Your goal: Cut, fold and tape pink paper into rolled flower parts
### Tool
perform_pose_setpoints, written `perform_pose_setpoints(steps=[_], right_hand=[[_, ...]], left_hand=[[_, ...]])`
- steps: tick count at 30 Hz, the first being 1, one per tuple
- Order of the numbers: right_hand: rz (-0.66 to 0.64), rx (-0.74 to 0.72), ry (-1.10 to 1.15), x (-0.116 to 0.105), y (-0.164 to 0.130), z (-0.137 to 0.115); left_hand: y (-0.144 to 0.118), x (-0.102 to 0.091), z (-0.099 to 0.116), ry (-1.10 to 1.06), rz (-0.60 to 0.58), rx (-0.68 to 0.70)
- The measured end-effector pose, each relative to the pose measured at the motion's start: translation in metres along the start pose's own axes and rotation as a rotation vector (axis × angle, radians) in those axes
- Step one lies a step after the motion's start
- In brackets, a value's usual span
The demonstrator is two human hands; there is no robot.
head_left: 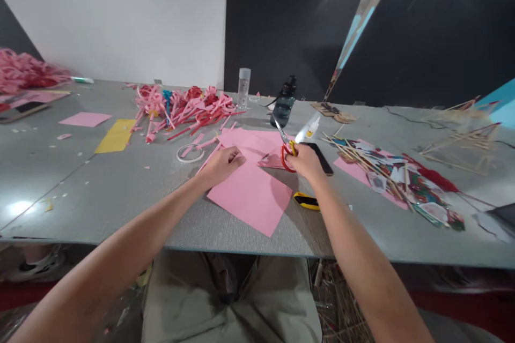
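While the head view shows your right hand (306,159) gripping the scissors (286,141), their blades angle away from you, clear of the near pink sheet (251,201). That sheet lies on the grey table (120,193) before you, its near part looking whole. Your left hand (225,163) curls over its left side; I can't tell whether it pinches anything. Judging by the heap of pink and red strips (189,110) beyond, much cutting seems done, with this broad sheet left uncut.
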State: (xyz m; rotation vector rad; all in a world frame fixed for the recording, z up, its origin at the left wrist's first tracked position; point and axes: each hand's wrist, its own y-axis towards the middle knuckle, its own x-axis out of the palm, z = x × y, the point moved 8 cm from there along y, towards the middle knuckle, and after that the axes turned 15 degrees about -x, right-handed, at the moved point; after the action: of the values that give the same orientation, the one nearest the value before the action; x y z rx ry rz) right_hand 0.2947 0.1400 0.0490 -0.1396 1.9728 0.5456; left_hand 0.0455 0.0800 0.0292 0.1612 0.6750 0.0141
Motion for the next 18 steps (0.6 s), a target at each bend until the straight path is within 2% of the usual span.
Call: perform_pose_setpoints(steps=[10, 14, 18], right_hand=[[0.021, -0.001, 0.027, 0.001, -0.002, 0.004], [0.066, 0.017, 0.007, -0.002, -0.002, 0.008], [0.121, 0.049, -0.010, -0.007, -0.001, 0.013]], left_hand=[[0.000, -0.016, 0.001, -0.030, 0.120, -0.011], [-0.001, -0.003, 0.000, 0.154, 0.015, -0.031], [-0.010, 0.010, 0.005, 0.324, -0.077, 0.021]])
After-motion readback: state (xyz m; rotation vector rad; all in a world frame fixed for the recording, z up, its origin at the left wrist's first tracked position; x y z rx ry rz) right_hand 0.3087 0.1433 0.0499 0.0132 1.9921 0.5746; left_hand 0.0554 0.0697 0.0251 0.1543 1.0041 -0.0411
